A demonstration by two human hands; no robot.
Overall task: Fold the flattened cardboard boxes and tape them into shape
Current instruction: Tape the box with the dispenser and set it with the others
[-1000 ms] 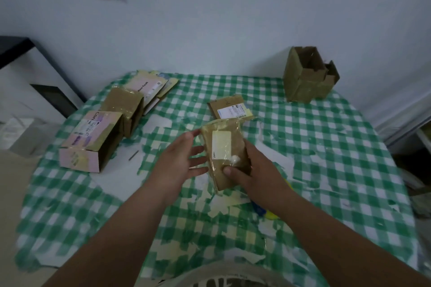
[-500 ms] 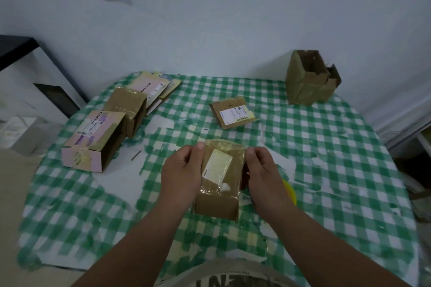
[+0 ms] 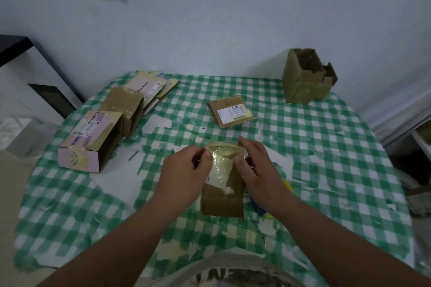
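Both hands work at the top of a small brown cardboard box point(image 3: 222, 193) just below the middle of the frame: my left hand point(image 3: 184, 175) pinches its upper left corner, and my right hand point(image 3: 256, 170) grips the upper right edge with fingers curled over the taped end. Shiny clear tape covers the upper part of this box, so I judge that I am pressing tape down or squaring the end, with the lower end not yet closed as far as I can tell.

Two taped boxes lie on their sides at the left of the bench point(image 3: 326, 170), a pink-labelled box point(image 3: 91, 140) and a brown box point(image 3: 123, 107) touching behind it. An open-topped box point(image 3: 305, 77) stands at the upper right. Left to do: one flattened box with a shipping label point(image 3: 229, 110) above my hands, and a stack of flattened boxes point(image 3: 151, 87) at the upper left.

A yellow and blue object point(image 3: 263, 207), too hidden to name, lies just beside my right wrist. Open cloth lies lower left and right; the round bench edge curves away at both sides.
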